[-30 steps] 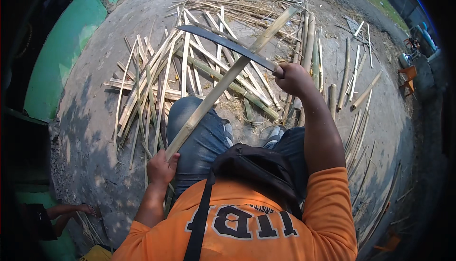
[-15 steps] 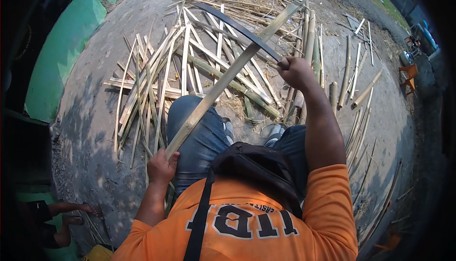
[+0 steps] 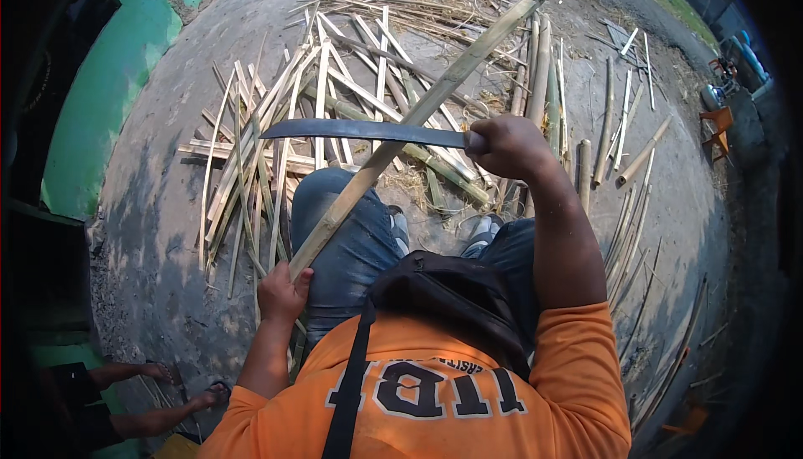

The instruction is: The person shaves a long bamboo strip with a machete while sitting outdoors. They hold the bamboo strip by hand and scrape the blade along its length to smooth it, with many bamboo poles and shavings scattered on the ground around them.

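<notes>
In the head view, the left hand (image 3: 283, 293) grips the lower end of a long bamboo strip (image 3: 366, 181). Its thumb lies along the strip's right side and the other fingers curl round from the left, partly hidden, so the wood sits between them with nearly all its length beyond the hand. The strip slants from lower left to upper right, its far end pointing away from the person. It passes above the left knee (image 3: 335, 187); whether it touches the jeans I cannot tell.

The right hand (image 3: 510, 148) is closed in a fist round the handle of a knife (image 3: 347, 130), the fingers pressed together. The long dark blade points left, its long axis almost level across the view, and crosses over the bamboo strip nearer the handle than the tip. Whether the edge meets the wood cannot be told.

On the ground in front, a heap of split sticks (image 3: 269, 120) lies to the left, and a green pole (image 3: 456, 181) slants down to the right, near the shoes (image 3: 400, 229).
</notes>
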Demonstrator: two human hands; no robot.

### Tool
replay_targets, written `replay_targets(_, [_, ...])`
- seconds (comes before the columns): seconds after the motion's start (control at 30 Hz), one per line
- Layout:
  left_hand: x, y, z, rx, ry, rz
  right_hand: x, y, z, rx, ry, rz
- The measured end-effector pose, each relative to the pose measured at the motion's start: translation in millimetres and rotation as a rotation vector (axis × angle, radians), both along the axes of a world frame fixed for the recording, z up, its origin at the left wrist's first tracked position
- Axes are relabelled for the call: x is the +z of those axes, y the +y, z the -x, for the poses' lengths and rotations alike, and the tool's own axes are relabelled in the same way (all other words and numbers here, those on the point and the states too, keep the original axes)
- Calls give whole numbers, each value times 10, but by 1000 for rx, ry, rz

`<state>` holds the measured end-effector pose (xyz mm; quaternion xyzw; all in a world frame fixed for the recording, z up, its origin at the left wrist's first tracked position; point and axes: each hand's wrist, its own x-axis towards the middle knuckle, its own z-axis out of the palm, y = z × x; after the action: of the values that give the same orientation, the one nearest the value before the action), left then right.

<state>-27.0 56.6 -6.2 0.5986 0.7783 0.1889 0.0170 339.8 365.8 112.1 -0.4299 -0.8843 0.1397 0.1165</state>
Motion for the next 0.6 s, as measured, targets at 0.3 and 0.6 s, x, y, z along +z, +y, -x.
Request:
replay_targets(0.3, [88,8,-7,6,38,17,-110,296,-390,-442,123,127])
replay_targets(0.6, [41,26,59,4,73,17,-92,437,-654,-507,-66,201])
